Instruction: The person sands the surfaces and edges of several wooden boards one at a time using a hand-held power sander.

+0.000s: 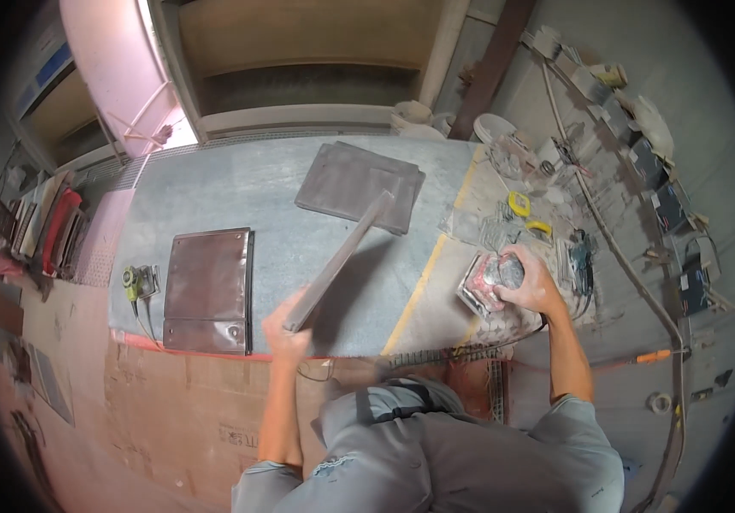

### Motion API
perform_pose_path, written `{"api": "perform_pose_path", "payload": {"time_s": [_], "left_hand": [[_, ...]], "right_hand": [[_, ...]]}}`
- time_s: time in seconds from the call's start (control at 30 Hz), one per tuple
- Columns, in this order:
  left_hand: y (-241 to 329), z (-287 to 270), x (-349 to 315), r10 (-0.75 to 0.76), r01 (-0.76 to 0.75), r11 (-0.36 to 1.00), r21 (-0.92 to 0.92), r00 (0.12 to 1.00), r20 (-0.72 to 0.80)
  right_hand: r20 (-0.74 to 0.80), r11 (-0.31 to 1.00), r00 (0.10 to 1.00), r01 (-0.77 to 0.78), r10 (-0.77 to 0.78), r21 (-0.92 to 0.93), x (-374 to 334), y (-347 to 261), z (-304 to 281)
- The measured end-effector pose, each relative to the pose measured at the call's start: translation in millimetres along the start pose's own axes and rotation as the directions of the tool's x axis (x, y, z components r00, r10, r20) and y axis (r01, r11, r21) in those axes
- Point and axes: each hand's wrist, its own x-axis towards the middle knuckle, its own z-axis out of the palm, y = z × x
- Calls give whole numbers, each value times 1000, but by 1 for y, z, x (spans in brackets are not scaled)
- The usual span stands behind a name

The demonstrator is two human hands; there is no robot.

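My left hand (286, 332) grips the near end of a dark brown flat panel (337, 267), which stands tilted on its edge above the table. Closed around the top of a dusty red and grey palm sander (484, 278) is my right hand (531, 284); the sander's flat pad faces left, at the table's right side. Beyond the held panel lies a stack of brown panels (346, 175). Another brown panel (206, 286), with a seam near its front edge, lies flat left of my left hand.
A small green power sander (138, 282) sits at the grey table's (282, 162) left edge. On the right are yellow-rimmed tape rolls (519, 203), a dark power tool (579, 261), cables and clutter. Buckets (494, 128) stand at the far right corner; a wall shelf holds dark packs (668, 208).
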Motion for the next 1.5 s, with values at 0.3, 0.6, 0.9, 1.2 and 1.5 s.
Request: {"api": "perform_pose_path", "payload": {"time_s": [0.3,0.6,0.9,1.2,1.5], "left_hand": [[-58,174,-78,148,-476,711,517,821,552],[-136,165,-76,80,-518,828,214,487,870],[-192,41,-53,-486,520,463,718,826,-285],[-236,54,-31,-262,270,600,753,956,-135],[-236,54,-29,-298,291,585,757,945,-133]], "right_hand": [[-183,867,848,-484,498,116,-100,25,35],[-124,928,923,-349,364,130,-75,3,132],[46,987,990,-139,135,78,-27,-40,246],[-1,973,974,-228,228,-41,120,9,306],[34,916,922,-379,386,-129,201,12,308]]}}
